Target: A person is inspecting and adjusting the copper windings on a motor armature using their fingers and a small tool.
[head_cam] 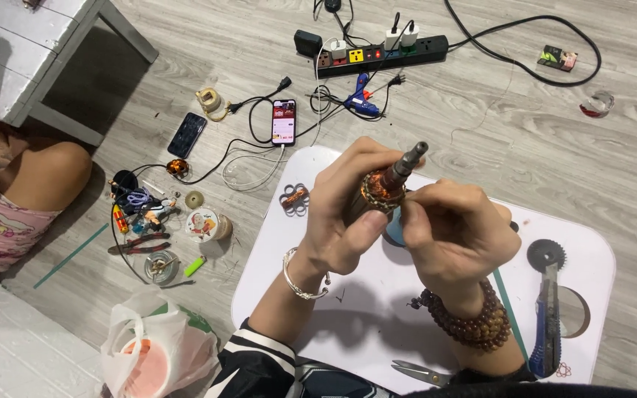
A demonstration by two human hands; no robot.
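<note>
On the floor at left we see a person's knee (pixel 46 173), small tools (pixel 141 214), two phones (pixel 283 121) and a power strip (pixel 381 55). Over the white surface (pixel 355 317) our left hand (pixel 344 214) is closed around a motor rotor (pixel 381 191), held up with its shaft tilted to the right, and the fingers of our right hand (pixel 451 236) are pinched together at its copper winding. We judge that the winding is being worked by fingertips, and this needs a steady grip; scissors (pixel 418 372) and a knife (pixel 547 324) lie near.
</note>
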